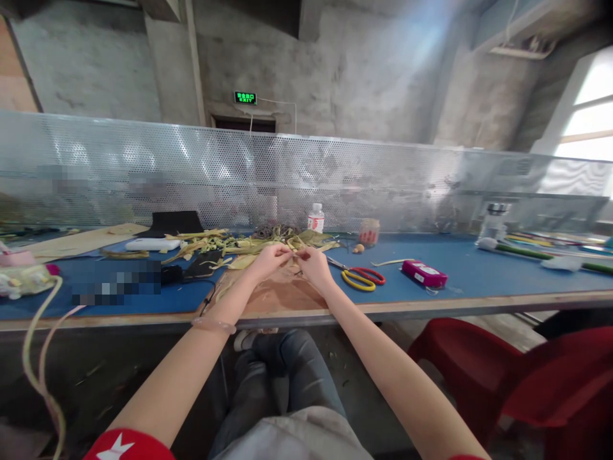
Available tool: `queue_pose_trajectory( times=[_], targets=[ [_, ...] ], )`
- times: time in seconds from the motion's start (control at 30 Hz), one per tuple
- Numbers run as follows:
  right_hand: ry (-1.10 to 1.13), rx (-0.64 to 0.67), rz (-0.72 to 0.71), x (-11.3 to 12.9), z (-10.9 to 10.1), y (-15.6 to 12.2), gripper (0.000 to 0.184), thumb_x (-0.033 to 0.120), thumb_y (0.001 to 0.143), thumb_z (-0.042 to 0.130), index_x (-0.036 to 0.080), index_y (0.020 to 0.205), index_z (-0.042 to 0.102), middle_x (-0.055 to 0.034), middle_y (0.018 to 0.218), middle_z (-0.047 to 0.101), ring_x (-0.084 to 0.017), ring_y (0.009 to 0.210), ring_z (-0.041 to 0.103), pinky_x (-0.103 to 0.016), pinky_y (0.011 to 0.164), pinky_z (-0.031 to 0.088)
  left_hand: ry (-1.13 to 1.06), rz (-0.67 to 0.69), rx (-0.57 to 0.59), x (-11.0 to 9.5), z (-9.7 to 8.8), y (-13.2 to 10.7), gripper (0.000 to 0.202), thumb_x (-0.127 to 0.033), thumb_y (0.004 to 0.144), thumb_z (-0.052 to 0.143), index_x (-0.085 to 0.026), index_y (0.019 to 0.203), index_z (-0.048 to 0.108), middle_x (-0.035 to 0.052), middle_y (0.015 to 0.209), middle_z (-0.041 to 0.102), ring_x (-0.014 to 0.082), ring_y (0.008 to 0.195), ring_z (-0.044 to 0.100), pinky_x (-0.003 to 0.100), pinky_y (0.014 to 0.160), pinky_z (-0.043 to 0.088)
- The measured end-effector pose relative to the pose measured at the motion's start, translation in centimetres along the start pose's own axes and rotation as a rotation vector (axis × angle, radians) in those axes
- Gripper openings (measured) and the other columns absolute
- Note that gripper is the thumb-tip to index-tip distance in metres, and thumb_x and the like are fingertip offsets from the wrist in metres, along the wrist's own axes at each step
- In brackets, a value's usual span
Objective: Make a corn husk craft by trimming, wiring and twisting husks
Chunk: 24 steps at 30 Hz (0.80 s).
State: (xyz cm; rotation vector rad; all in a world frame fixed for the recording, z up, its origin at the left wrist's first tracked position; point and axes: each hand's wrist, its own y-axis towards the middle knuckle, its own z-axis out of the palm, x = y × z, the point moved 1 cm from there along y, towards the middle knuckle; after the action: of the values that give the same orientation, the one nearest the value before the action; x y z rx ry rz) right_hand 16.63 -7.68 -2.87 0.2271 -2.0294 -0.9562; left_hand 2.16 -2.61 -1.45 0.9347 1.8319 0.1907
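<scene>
My left hand and my right hand meet over a brown board on the blue worktable. Both pinch the same thin pale straw strip between their fingertips. Just behind them lies a heap of yellow-green leaf strips. A clear bangle sits on my left wrist. Scissors with yellow and red handles lie to the right of my right hand.
A pink case, a small white bottle, a jar, a white box and a black pouch lie on the table. A perforated metal screen runs behind. Red plastic chairs stand at right.
</scene>
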Motion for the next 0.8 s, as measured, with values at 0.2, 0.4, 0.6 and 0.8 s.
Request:
queue_pose_trajectory(
  times=[0.2,0.4,0.6,0.8],
  targets=[
    [0.009,0.037,-0.032,0.35,0.03,-0.3,0.01,0.017,0.073,0.058,0.017,0.077,0.067,-0.0038,0.074,0.069,-0.016,0.069,0.061,-0.026,0.068,0.046,-0.034,-0.019,-0.032,0.41,-0.28,0.09,0.028,-0.04,0.069,0.065,-0.014,0.08,0.063,0.0028,0.069,0.064,0.0144,0.062,0.058,0.026,0.059,0.044],
    [0.021,0.053,-0.041,0.65,-0.12,-0.53,0.014,0.024,0.079,0.055,0.018,0.078,0.068,-0.0041,0.075,0.07,-0.017,0.069,0.062,-0.026,0.065,0.045,-0.088,-0.007,-0.052,0.37,-0.34,0.16,0.032,-0.039,0.065,0.069,-0.013,0.083,0.064,0.0069,0.084,0.067,0.0184,0.078,0.063,0.031,0.074,0.047],
    [-0.01,0.031,-0.046,0.57,-0.07,-0.6,0.011,0.017,0.075,0.056,0.018,0.076,0.068,-0.0037,0.072,0.069,-0.017,0.067,0.061,-0.026,0.063,0.044,-0.141,-0.036,-0.03,0.7,-0.14,0.31,0.036,-0.039,0.062,0.072,-0.012,0.084,0.063,0.0083,0.085,0.068,0.0188,0.078,0.064,0.032,0.072,0.048],
    [-0.03,0.005,-0.079,0.31,0.07,-0.49,0.012,0.013,0.073,0.055,0.018,0.073,0.066,-0.0023,0.07,0.066,-0.016,0.066,0.058,-0.025,0.063,0.042,-0.168,-0.1,0.005,0.84,-0.09,0.29,0.037,-0.039,0.06,0.074,-0.013,0.083,0.062,0.0079,0.082,0.068,0.02,0.076,0.064,0.032,0.067,0.05]
  ],
)
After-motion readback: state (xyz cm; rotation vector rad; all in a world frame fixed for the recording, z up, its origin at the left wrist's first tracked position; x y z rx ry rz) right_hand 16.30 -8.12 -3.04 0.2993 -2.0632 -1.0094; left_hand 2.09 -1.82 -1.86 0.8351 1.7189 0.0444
